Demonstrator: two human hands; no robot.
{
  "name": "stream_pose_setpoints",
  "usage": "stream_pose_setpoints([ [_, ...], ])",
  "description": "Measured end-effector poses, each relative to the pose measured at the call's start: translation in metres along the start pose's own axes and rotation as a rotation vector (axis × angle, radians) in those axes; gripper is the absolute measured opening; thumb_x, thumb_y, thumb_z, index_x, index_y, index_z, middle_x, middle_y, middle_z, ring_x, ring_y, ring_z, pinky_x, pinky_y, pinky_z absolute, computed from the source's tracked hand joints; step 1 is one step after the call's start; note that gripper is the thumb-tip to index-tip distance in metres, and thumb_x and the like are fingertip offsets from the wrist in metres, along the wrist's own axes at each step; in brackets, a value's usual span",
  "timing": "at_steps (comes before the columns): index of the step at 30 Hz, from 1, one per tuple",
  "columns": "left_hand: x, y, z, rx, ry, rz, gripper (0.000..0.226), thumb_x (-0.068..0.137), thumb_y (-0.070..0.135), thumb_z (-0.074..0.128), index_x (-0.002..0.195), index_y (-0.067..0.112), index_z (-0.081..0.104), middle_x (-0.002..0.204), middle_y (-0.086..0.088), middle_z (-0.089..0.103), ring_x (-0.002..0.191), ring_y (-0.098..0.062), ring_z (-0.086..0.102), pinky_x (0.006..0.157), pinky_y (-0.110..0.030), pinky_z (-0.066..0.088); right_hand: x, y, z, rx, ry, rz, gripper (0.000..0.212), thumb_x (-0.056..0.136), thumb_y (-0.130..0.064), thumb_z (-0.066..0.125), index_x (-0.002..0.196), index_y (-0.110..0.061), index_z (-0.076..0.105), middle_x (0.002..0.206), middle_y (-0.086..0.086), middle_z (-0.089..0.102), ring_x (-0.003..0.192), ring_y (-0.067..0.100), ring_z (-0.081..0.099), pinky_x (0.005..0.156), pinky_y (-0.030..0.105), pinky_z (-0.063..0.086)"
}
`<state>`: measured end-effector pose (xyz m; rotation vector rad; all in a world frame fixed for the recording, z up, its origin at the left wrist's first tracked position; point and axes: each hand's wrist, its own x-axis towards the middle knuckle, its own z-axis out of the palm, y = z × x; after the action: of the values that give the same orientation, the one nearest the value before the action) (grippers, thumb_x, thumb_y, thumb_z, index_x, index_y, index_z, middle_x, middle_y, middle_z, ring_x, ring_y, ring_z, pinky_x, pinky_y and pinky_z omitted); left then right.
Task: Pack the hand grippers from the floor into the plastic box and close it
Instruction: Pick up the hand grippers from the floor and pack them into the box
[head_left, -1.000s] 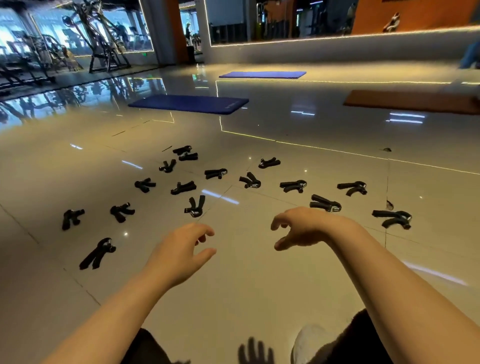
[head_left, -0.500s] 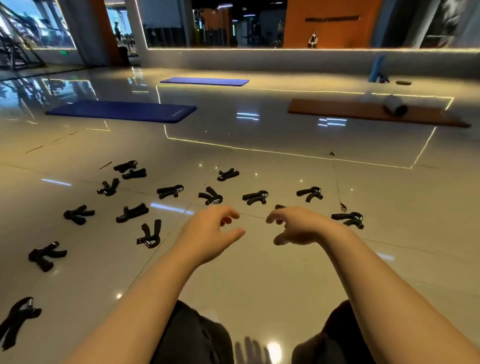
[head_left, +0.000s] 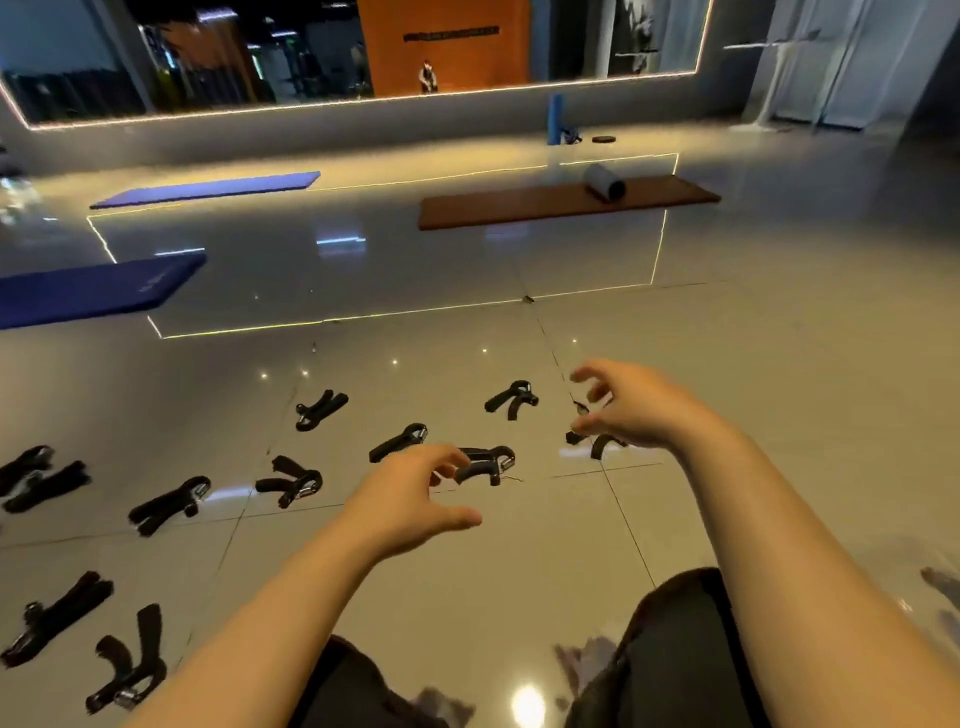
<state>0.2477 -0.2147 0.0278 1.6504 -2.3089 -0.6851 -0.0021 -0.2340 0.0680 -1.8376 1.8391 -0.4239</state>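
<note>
- While our left hand (head_left: 410, 499) hovers with fingers loosely curled and apart, it holds nothing.
- Our right hand (head_left: 631, 410) hovers likewise, fingers spread.
- Grippers (head_left: 485, 464) lie scattered on the floor (head_left: 753, 395), left and beyond our hands.

Both hands, left (head_left: 410, 499) and right (head_left: 631, 408), reached with loose fingers over black hand grippers (head_left: 291, 480) on the shiny floor (head_left: 779, 389).
</note>
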Motion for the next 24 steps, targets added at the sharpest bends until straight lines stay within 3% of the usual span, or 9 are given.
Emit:
stream_pose_setpoints([
  [3, 0.033, 0.008, -0.021, -0.001, 0.068, 0.093, 0.059, 0.073, 0.045, 0.073, 0.126, 0.034, 0.049, 0.115, 0.015, 0.051, 0.106, -0.005, 0.050, 0.093, -0.028, 0.047, 0.034, -0.007, 0.000, 0.022, -0.013, -0.031, 0.055, 0.083, -0.023, 0.070, 0.133, -0.025, 0.047, 0.128, 0.002, 0.052, 0.098, 0.017, 0.054, 0.067, 0.021, 0.045],
  [8, 0.090, -0.012, -0.034, 0.094, 0.054, 0.163, 0.061, 0.073, 0.046, 0.073, 0.127, 0.036, 0.047, 0.126, 0.012, 0.051, 0.111, -0.007, 0.049, 0.095, -0.033, 0.047, 0.080, -0.008, -0.004, -0.044, -0.067, 0.070, 0.056, 0.083, -0.019, 0.070, 0.133, -0.021, 0.047, 0.132, 0.006, 0.051, 0.116, 0.024, 0.051, 0.095, 0.033, 0.042],
  [14, 0.187, -0.036, -0.050, 0.062, 0.234, 0.228, 0.060, 0.076, 0.044, 0.071, 0.129, 0.034, 0.044, 0.125, 0.010, 0.048, 0.099, -0.004, 0.048, 0.084, -0.025, 0.047, 0.122, 0.019, -0.009, -0.347, -0.048, 0.078, 0.053, 0.083, -0.026, 0.069, 0.131, -0.027, 0.046, 0.132, -0.005, 0.048, 0.118, 0.018, 0.047, 0.094, 0.031, 0.043],
  [18, 0.247, -0.037, -0.031, 0.168, 0.055, 0.272, 0.064, 0.077, 0.049, 0.068, 0.133, 0.035, 0.039, 0.133, 0.009, 0.043, 0.115, -0.008, 0.045, 0.093, -0.027, 0.045, 0.144, 0.073, -0.010, -0.233, -0.047, 0.270, 0.062, 0.080, -0.029, 0.072, 0.135, -0.029, 0.042, 0.137, -0.003, 0.044, 0.122, 0.019, 0.045, 0.100, 0.033, 0.040],
  [24, 0.357, -0.031, 0.004, 0.310, -0.040, 0.443, 0.069, 0.079, 0.057, 0.062, 0.138, 0.034, 0.034, 0.140, 0.007, 0.037, 0.126, -0.013, 0.038, 0.096, -0.029, 0.040, 0.214, 0.128, 0.011, -0.201, -0.055, 0.320, 0.065, 0.081, -0.032, 0.071, 0.138, -0.028, 0.040, 0.140, -0.002, 0.039, 0.123, 0.021, 0.045, 0.097, 0.032, 0.041],
])
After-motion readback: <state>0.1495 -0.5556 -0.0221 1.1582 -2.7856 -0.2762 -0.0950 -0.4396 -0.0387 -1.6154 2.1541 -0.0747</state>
